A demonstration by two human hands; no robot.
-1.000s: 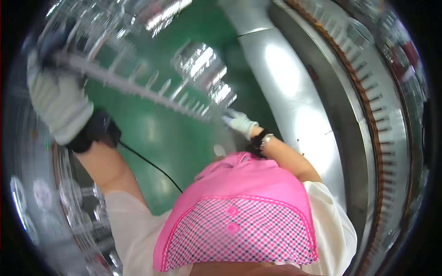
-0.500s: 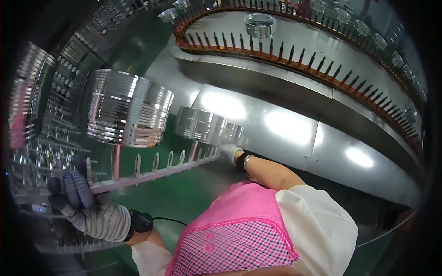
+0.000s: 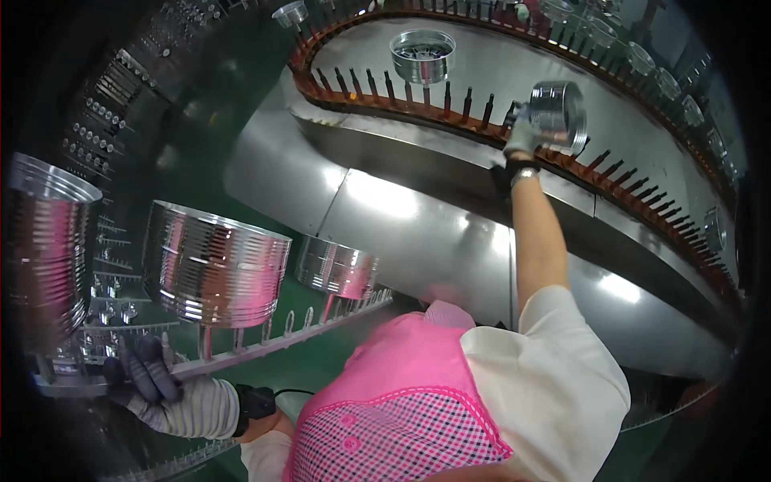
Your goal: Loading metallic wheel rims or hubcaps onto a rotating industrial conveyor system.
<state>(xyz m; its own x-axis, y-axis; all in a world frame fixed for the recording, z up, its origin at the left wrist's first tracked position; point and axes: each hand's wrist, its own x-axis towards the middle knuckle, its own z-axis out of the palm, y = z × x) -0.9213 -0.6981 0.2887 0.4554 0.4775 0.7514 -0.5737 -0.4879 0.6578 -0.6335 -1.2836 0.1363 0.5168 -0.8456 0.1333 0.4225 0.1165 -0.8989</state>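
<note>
My left hand (image 3: 157, 386), in a striped glove with dark fingertips, is closed around a pale rack bar (image 3: 265, 347) at the lower left. Several shiny ribbed cylinders stand on posts along it: one at the far left (image 3: 52, 249), a middle one (image 3: 217, 265) and a smaller-looking one (image 3: 337, 267) farther along. My right arm stretches out to the upper right. There my gloved right hand (image 3: 524, 135) grips a silvery cylinder (image 3: 558, 116), tilted on its side just over the pegs. The fingers are partly hidden, and I cannot tell whether the cylinder touches a peg.
A curved metal conveyor table (image 3: 369, 136) carries a row of upright dark pegs (image 3: 467, 104) along a brown track. A silvery cup-like part (image 3: 422, 56) sits on one peg; several more line the far side. Racks of small shiny parts (image 3: 100, 132) fill the left background. The floor (image 3: 249, 377) is green.
My right hand has gone from the rack's far end up and right to the conveyor pegs, now with a cylinder in it. My left hand and the rack sit lower in view.
</note>
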